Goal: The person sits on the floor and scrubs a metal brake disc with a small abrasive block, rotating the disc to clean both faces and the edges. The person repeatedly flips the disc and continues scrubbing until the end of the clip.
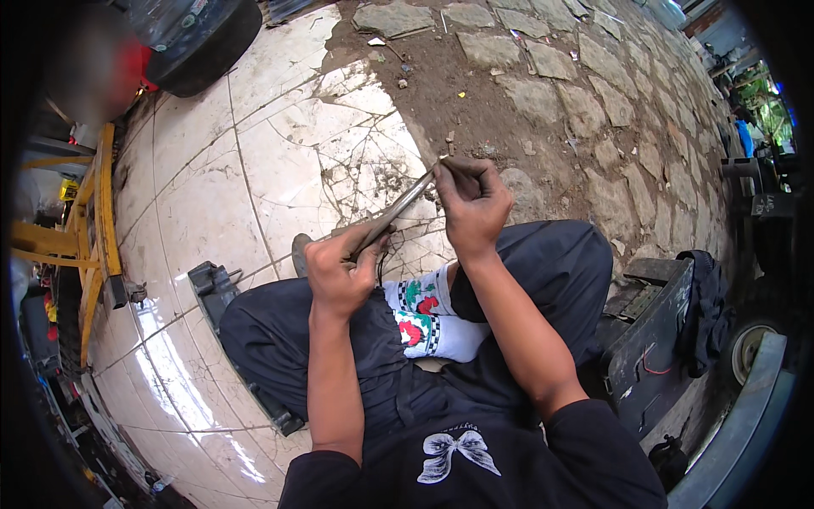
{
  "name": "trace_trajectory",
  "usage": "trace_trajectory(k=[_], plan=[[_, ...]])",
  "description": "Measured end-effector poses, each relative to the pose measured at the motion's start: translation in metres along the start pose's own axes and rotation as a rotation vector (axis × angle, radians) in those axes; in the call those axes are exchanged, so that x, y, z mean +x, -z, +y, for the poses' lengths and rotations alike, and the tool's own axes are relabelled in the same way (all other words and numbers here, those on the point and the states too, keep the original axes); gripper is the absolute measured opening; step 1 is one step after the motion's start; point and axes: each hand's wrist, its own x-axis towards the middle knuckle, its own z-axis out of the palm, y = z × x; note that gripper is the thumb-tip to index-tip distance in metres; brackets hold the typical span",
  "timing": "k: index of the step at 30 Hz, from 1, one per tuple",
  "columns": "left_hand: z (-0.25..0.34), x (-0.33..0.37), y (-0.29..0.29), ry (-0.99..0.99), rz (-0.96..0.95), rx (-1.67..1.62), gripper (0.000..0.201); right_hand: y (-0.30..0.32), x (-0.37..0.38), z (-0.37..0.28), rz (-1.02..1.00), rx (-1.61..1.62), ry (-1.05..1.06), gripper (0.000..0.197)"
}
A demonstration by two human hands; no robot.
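A slim, shiny metal rod point(413, 193) slants up and to the right between my two hands, over cracked tiles. My left hand point(339, 267) is closed round its lower end, with the forefinger laid along the shaft. At the upper tip, my right hand point(473, 202) pinches the rod between thumb and fingertips. Dark grime covers the fingers of both hands. The lower end is hidden in my left hand, so the exact kind of tool or part does not show.
My crossed legs in dark trousers point(551, 271) lie under my hands. White tiles point(195, 195) meet dirt and stone paving point(585, 110). A black plastic part point(216, 293) lies left, a yellow metal frame point(106, 220) beyond it. A dark box point(653, 356) and a wheel point(750, 352) stand right.
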Motion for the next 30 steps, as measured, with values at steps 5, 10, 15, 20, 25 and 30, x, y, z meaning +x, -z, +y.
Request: trace_trajectory(k=[5, 10, 15, 20, 25, 30], plan=[[0.002, 0.001, 0.0, 0.0, 0.016, 0.007, 0.026, 0.0, 0.012, 0.002, 0.052, 0.028, -0.174, 0.012], [-0.004, 0.0, -0.001, 0.009, 0.094, -0.004, 0.023, 0.0, 0.002, 0.004, -0.124, 0.015, -0.195, 0.016], [0.008, 0.007, 0.002, 0.034, 0.001, 0.038, 0.023, -0.004, -0.014, 0.01, 0.062, 0.27, -0.33, 0.018], [-0.002, -0.003, 0.001, 0.01, 0.033, -0.021, 0.024, 0.006, -0.012, 0.014, 0.063, 0.317, -0.407, 0.021], [-0.003, -0.013, -0.022, -0.003, 0.142, -0.238, 0.024, 0.009, 0.001, -0.013, 0.022, 0.45, -0.347, 0.026], [-0.006, -0.013, -0.035, -0.001, 0.087, -0.228, 0.027, 0.018, 0.003, -0.014, 0.045, 0.434, -0.276, 0.022]])
